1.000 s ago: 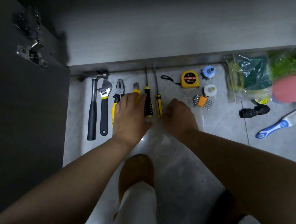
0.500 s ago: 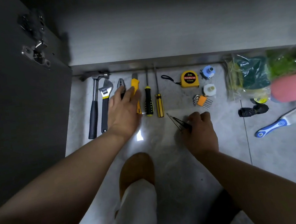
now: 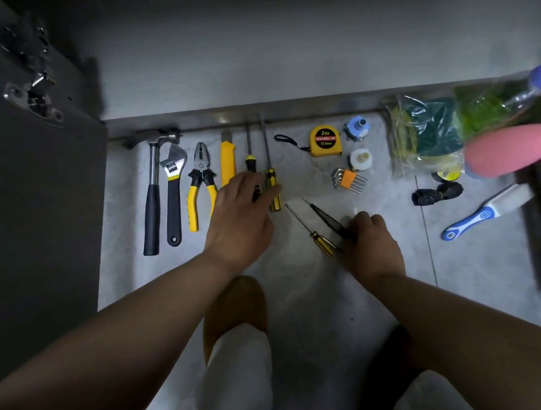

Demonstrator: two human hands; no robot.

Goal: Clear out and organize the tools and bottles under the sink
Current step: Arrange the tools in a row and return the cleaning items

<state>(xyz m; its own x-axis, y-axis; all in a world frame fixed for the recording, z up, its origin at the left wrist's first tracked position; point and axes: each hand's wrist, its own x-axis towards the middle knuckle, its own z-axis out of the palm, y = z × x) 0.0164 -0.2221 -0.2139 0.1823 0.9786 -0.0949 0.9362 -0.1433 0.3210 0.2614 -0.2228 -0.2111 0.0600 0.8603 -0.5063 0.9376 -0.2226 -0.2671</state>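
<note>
Tools lie in a row on the grey floor: a hammer [image 3: 152,196], an adjustable wrench [image 3: 173,194], yellow pliers [image 3: 202,185], a yellow utility knife [image 3: 227,162] and two long screwdrivers [image 3: 270,175]. My left hand [image 3: 240,217] lies flat, fingers straight, over the handles of the two long screwdrivers. My right hand [image 3: 370,244] grips the handles of two small screwdrivers, a black one [image 3: 325,217] and a yellow one [image 3: 311,234], their tips pointing up-left.
A yellow tape measure [image 3: 324,140], blue [image 3: 357,128] and white [image 3: 360,159] fittings and hex keys [image 3: 347,179] lie right of the row. Further right are a bag of sponges [image 3: 427,133], a pink bottle [image 3: 508,150], a blue brush [image 3: 481,214]. An open cabinet door [image 3: 30,195] stands left.
My left hand slid right from the pliers and knife onto the long screwdrivers. My right hand moved right and down, and the two small screwdrivers now show in its grip.
</note>
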